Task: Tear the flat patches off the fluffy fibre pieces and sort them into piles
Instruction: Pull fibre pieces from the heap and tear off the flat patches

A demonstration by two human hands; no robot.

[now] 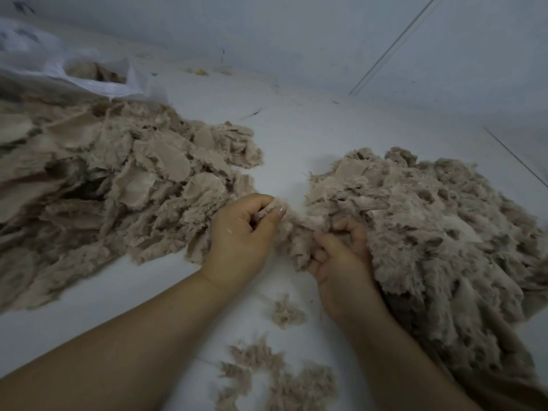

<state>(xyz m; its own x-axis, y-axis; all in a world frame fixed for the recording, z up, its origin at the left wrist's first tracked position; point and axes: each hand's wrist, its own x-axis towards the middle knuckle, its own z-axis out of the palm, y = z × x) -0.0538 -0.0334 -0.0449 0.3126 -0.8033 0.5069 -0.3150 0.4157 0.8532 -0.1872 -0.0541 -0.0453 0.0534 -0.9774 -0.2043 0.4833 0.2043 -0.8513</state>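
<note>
Both hands hold one beige fluffy fibre piece (295,235) between them, low over the white surface. My left hand (241,238) pinches its left end between thumb and curled fingers. My right hand (341,259) grips its right side, palm turned up, fingers curled into the fluff. A large pile of fluffy pieces (430,221) lies right against my right hand. To the left spreads a broad pile with many flat patches (118,179) showing smooth faces.
Small fibre scraps (286,311) and a looser cluster (275,378) lie on the white surface (296,134) near my forearms. A white plastic bag (89,75) holding more fibre sits at the back left. A pale wall rises behind.
</note>
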